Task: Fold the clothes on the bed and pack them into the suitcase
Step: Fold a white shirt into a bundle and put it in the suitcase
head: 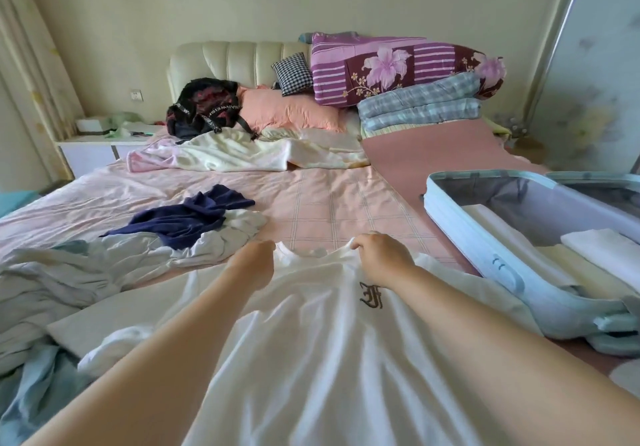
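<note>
Fabric of a white T-shirt (311, 341) lies spread at the bed's (329, 203) near edge; left hand (258, 258) and right hand (381, 255) each pinch its neckline with curled fingers. Farther left lies a crumpled navy garment (194, 217); the open suitcase (467, 234) sits along the right edge.

On the white T-shirt (311, 341) in front of you, you can read one dark letter (371, 295) stitched on the chest: an "F" in gothic script. Farther off, the straps (234, 108) of the black backpack (204, 99) carry white capitals running along them. You can make out "MANWEI", but the letters after it are too small to tell.
</note>
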Motion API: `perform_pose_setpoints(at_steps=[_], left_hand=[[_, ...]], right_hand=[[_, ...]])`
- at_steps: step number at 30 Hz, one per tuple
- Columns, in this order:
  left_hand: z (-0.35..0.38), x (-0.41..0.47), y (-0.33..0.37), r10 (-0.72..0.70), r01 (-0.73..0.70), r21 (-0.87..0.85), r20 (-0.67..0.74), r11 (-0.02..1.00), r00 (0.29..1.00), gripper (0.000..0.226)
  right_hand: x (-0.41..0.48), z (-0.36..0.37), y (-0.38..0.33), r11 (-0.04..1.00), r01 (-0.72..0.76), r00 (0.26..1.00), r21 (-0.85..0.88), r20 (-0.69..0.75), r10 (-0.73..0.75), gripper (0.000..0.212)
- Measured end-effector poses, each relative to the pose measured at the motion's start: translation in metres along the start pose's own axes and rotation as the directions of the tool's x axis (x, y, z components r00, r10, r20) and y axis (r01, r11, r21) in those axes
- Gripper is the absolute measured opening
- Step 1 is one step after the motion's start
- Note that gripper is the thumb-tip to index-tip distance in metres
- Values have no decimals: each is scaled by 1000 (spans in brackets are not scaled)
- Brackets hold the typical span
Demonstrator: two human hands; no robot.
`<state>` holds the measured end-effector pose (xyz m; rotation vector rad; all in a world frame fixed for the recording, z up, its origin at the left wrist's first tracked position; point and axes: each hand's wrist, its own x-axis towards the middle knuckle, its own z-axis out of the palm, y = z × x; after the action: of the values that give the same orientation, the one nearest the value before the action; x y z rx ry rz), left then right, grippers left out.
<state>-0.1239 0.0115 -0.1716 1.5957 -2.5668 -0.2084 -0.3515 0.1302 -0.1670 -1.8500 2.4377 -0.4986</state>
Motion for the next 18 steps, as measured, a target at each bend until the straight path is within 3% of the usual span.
perform_pose_setpoints(at_steps=[4,7,9,11,15,16,18], left_hand=[[19,50,-19,-60,51,124,66,991,996,51],[32,76,-28,-56,39,149,113,988,992,35],[35,87,-28,-47,31,140,114,990,992,22],[33,95,-28,-35,8,164,160,986,986,17],[16,101,-27,-37,-37,268,263,963,964,27],[12,103,-29,-49,-32,296,264,955,963,28],[4,104,-30,-102,27,352,197,935,975,33]], right_hand=[[49,22,18,998,-16,999,-59,-38,14,43],[77,35,31,995,-78,992,-66,-101,71,19],[90,41,37,988,-140,984,-57,-117,133,18],[98,45,42,978,-175,983,-113,-79,167,10],[102,41,51,979,-142,959,-144,225,172,21],[102,37,53,980,-153,957,-129,227,179,22],[104,28,54,972,-210,972,-102,81,219,10]])
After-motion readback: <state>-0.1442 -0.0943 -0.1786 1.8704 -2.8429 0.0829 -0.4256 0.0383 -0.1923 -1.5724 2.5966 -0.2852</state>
